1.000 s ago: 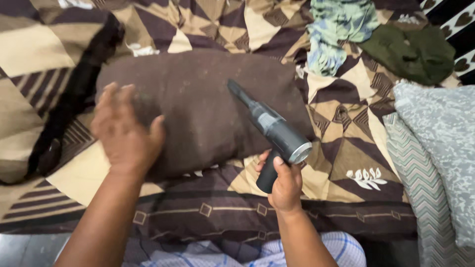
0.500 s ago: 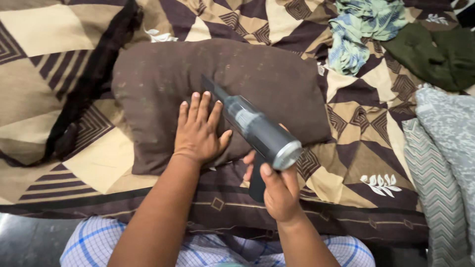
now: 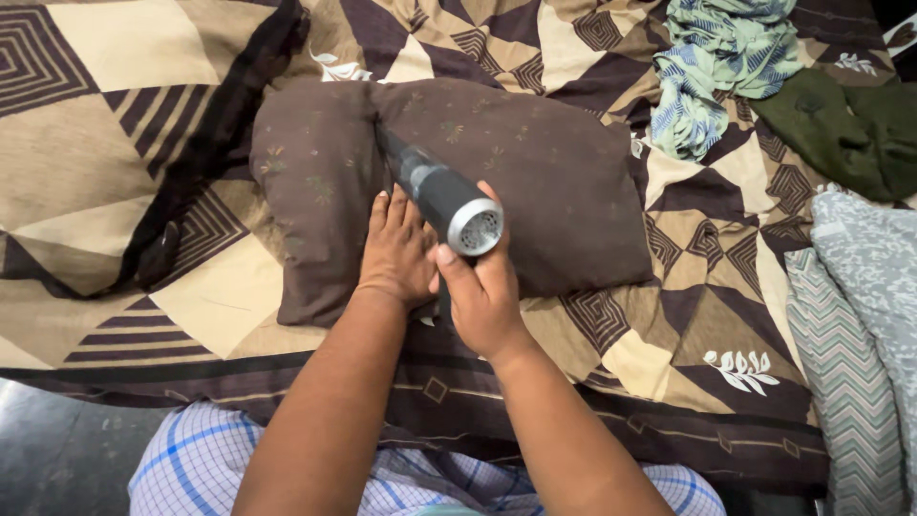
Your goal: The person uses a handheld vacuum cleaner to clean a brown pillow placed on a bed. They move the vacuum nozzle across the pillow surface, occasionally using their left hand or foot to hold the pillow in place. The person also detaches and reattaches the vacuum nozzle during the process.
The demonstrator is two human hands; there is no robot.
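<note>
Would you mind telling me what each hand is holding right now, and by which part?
The right hand holds a handheld vacuum by its handle, below the body. The left hand holds nothing; it lies flat on the brown pillow.

No packages, labels, signs or screens are visible.

One head-worn camera looks steeply down from above the person's forearms, facing twelve o'clock across the patterned bedspread [image 3: 115,191], close over the brown pillow [image 3: 564,191]; folded fabrics [image 3: 860,315] sit at three o'clock.
</note>
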